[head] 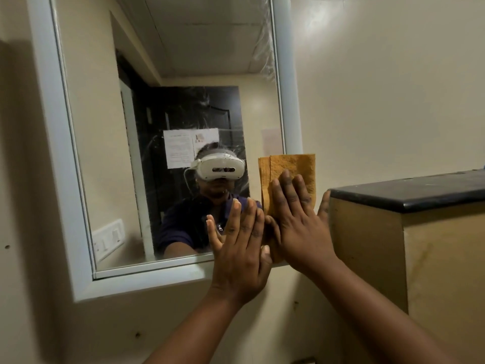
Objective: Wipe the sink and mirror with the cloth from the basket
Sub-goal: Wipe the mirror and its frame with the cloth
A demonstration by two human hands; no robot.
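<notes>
A white-framed mirror (168,143) hangs on the wall ahead, its glass streaked with wipe marks. An orange-brown cloth (291,172) lies flat over the mirror's lower right corner and frame. My right hand (296,219) presses flat on the cloth with fingers spread, pinning it against the mirror. My left hand (241,243) rests flat on the glass beside it, fingers apart, holding nothing. The sink and the basket are out of view.
A tan partition with a black top ledge (409,195) juts out close on the right, next to my right hand. In the glass I see a person wearing a white headset, a dark door with papers, and a wall switch plate. Beige wall (393,88) surrounds the mirror.
</notes>
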